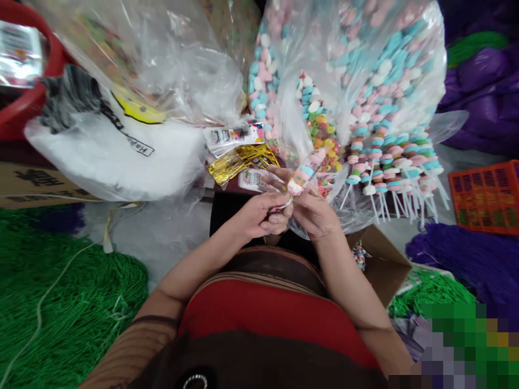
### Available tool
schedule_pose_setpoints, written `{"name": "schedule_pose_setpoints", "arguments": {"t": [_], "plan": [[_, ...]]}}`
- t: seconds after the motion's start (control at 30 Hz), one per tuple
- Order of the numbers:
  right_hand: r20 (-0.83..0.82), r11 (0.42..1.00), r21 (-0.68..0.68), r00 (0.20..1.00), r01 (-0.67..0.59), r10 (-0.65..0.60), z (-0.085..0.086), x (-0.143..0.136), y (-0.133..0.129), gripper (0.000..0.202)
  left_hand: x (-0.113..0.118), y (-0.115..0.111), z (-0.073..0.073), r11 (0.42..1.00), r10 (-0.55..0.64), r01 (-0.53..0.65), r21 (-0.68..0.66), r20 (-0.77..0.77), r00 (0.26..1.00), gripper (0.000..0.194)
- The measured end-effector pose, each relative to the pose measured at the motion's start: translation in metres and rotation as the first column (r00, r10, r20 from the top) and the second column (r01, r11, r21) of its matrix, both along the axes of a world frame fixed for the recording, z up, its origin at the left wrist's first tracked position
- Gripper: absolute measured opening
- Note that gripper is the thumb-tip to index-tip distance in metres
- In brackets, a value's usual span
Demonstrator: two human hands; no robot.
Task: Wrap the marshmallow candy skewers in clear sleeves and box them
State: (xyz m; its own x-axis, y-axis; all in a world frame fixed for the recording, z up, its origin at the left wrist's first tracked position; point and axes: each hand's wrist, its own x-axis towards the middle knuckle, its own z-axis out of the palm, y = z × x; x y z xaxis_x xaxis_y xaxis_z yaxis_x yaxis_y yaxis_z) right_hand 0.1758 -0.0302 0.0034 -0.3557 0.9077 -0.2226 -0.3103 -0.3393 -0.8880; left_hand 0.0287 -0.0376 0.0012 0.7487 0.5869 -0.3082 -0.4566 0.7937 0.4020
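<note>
A marshmallow skewer (302,177) in pink, white and blue is held between my hands in front of my waist, with clear wrapping around it. My left hand (265,215) is closed in a pinch at its lower end, where the stick and gathered wrapping come together. My right hand (314,213) holds the skewer from the right side, its fingers reaching behind the marshmallows. Just beyond my fingers lie gold twist ties (243,162) and a stack of printed clear bags (234,135). Exactly what the left fingertips grip is partly hidden.
Many marshmallow skewers (389,156) lie at the right, sticks toward me, under large plastic bags of marshmallows. A white plastic bag (162,156) bulges at the left. An open cardboard box (381,265) stands by my right arm. Green bundles (73,302) cover the left floor.
</note>
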Motion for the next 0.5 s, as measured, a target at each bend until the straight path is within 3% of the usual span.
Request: {"name": "schedule_pose_setpoints", "arguments": {"t": [0.1,0.2,0.33,0.4,0.5], "plan": [[-0.001,0.999,-0.009,0.999,0.048,-0.048,-0.001,0.002,-0.001,0.023,0.004,0.0,0.001,1.0,0.007,-0.007,-0.02,0.001,1.0,0.041],[0.061,0.986,0.036,0.985,0.16,-0.162,-0.007,0.001,0.003,0.032,0.01,0.0,0.0,0.994,0.11,-0.11,-0.011,-0.026,0.994,0.041],[0.266,0.906,0.309,0.888,0.29,-0.375,-0.021,-0.001,0.007,0.036,0.015,0.0,-0.005,0.961,0.273,-0.261,0.092,-0.158,0.949,0.038],[0.374,0.825,0.502,0.794,0.26,-0.479,-0.025,-0.002,0.008,0.033,0.015,0.001,-0.007,0.913,0.39,-0.328,0.242,-0.29,0.874,0.04],[0.46,0.67,0.732,0.634,0.126,-0.622,-0.025,-0.007,0.009,0.025,0.013,0.002,-0.009,0.777,0.596,-0.311,0.548,-0.478,0.645,0.039]]}}
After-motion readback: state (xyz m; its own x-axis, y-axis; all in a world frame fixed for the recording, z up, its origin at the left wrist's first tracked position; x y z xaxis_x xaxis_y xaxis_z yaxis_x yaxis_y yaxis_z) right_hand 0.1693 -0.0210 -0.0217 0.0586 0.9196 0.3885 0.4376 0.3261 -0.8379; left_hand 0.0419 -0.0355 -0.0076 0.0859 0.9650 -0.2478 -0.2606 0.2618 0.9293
